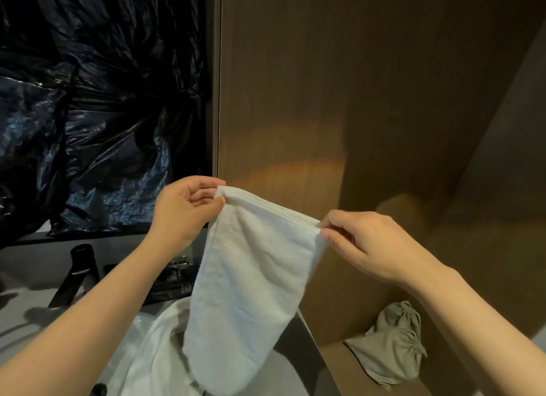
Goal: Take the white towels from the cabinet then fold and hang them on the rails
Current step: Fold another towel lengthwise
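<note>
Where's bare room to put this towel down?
Wooden shelf: bare strip left of the beige drawstring bag. Grey counter: bare patch between the black plastic sheet and the black faucet. Crowded: dark bottles right of the faucet, white cloth heaped below the towel, which left hand and right hand pinch.

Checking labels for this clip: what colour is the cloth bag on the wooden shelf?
The cloth bag is plain greyish beige; head view.

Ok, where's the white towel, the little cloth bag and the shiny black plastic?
white towel (251, 277), head view, middle of the hanging cloth.
cloth bag (393, 345), head view, its crumpled body.
black plastic (88, 100), head view, a wrinkled middle patch.
</note>
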